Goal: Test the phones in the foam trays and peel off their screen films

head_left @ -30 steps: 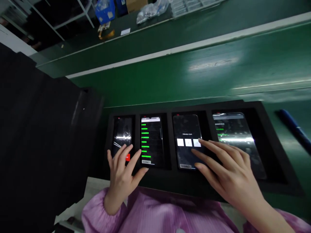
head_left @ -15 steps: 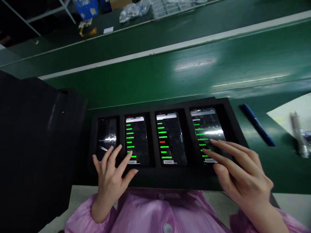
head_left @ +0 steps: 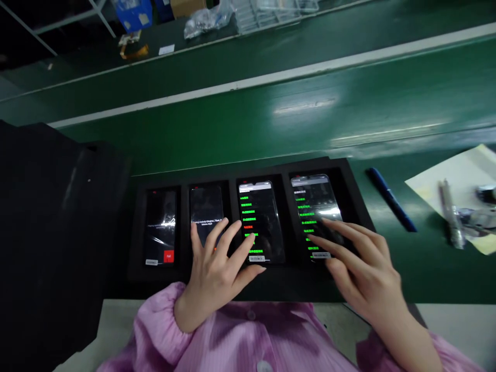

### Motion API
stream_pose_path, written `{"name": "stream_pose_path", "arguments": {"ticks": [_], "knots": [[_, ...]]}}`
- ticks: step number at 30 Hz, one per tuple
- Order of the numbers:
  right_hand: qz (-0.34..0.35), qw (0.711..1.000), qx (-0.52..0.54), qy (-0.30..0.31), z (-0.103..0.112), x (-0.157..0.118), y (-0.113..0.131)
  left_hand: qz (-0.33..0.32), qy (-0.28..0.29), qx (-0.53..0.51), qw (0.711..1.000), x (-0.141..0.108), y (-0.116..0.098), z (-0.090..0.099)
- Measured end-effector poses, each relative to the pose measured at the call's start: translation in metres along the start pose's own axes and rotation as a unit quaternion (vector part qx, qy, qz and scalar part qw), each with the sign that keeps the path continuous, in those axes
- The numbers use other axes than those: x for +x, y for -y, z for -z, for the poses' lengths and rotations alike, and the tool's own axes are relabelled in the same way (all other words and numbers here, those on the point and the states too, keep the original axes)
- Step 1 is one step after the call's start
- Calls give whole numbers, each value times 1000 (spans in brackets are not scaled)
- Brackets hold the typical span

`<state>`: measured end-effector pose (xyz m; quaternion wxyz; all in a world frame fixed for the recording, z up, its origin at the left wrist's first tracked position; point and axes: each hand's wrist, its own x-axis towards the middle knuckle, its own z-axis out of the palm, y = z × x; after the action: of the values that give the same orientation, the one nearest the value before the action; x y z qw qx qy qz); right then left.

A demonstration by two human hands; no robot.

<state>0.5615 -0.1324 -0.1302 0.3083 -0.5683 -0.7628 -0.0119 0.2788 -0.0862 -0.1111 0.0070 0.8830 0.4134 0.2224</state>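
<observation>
Several smartphones lie face up in a row in a black foam tray (head_left: 349, 178). The leftmost phone (head_left: 160, 222) has a dark screen with a red "Fail" button and a small label at its bottom. My left hand (head_left: 219, 266) is open, fingers spread over the second phone (head_left: 206, 206), which shows a line of white text, and reaching the left edge of the third phone (head_left: 267, 217). That one lists green lines and one red line. Over the lower part of the rightmost phone (head_left: 310, 194), listing green lines, my right hand (head_left: 364, 258) rests with fingers apart.
Right of the tray lie a blue pen (head_left: 391, 199), a sheet of paper (head_left: 430, 181) and a clear, pen-like object (head_left: 451, 214). A large black block (head_left: 50, 232) stands at the left. Plastic bags (head_left: 207, 20), clear trays (head_left: 263, 15) and a blue bin (head_left: 134, 15) sit at the back.
My left hand has moved right, from the leftmost phone to the second. The second phone's list has given way to a dark text screen; the leftmost now shows a red button.
</observation>
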Motion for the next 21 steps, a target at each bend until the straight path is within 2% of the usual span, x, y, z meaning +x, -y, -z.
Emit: {"name": "stream_pose_path", "arguments": {"ticks": [5,8,10,14,18,21], "knots": [[47,994,-71,74,-11,28,16,-13,-3,-16,1000,-6,-1,3],[42,996,-60,42,-8,31,18,-1,-15,-18,1000,-15,1,9],[38,999,-31,11,-3,28,16,9,-24,-22,999,-20,1,12],[63,998,11,2,6,14,9,28,-10,-16,999,-16,-2,7],[-5,999,15,-49,15,-5,-6,20,36,5,999,-4,-10,-6],[-39,998,16,-46,20,-19,-16,24,49,6,999,0,-14,-12]]}}
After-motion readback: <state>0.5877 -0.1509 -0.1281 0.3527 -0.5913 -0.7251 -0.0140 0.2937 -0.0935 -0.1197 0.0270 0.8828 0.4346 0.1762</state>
